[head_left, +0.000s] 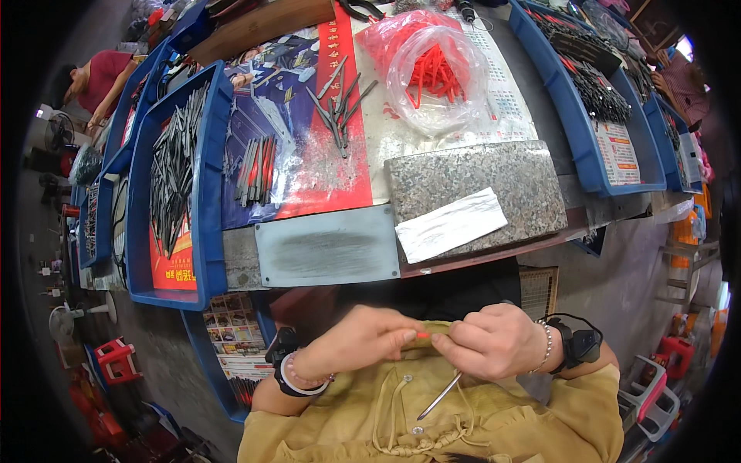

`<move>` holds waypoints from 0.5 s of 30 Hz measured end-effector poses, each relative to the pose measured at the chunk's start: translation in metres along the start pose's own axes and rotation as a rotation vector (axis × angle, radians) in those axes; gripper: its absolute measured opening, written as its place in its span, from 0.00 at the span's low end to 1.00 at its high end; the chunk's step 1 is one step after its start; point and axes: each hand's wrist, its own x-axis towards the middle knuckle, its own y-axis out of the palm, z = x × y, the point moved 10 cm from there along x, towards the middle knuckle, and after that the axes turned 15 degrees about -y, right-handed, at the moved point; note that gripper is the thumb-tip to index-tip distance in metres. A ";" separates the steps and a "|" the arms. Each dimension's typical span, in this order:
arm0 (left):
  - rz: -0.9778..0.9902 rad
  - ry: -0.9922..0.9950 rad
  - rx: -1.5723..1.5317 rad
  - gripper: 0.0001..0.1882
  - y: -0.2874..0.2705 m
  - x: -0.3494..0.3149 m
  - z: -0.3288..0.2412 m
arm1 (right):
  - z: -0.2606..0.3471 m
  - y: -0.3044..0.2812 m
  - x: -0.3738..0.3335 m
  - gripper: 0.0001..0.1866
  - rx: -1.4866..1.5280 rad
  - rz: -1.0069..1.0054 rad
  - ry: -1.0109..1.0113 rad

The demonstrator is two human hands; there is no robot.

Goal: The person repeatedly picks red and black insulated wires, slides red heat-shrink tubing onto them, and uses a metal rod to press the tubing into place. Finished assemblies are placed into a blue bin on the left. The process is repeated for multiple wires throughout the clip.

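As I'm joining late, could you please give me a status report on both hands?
Left hand pinching small red piece; right hand closed, thin metal rod jutting below it. White sheet on stone slab ahead, apart from both hands.

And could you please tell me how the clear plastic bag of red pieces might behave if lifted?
The plastic bag would probably sag and change shape, since its film looks thin and crinkled. The red pieces inside might spill if it tipped, because its mouth appears wide open.
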 end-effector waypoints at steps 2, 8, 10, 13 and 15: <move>0.048 -0.036 0.054 0.14 0.004 0.001 0.005 | -0.002 0.001 0.002 0.13 0.014 0.047 -0.033; -0.244 0.168 -0.131 0.14 -0.037 -0.012 -0.020 | -0.081 -0.029 -0.024 0.16 -0.026 -0.200 0.493; -0.401 0.168 -0.010 0.13 -0.053 -0.013 -0.027 | -0.097 -0.031 -0.040 0.15 -0.076 -0.218 0.670; -0.498 0.197 0.007 0.13 -0.068 -0.007 -0.038 | -0.098 -0.029 -0.050 0.15 -0.093 -0.262 0.744; -0.511 0.212 0.014 0.12 -0.072 -0.002 -0.043 | -0.097 -0.025 -0.054 0.13 -0.066 -0.282 0.780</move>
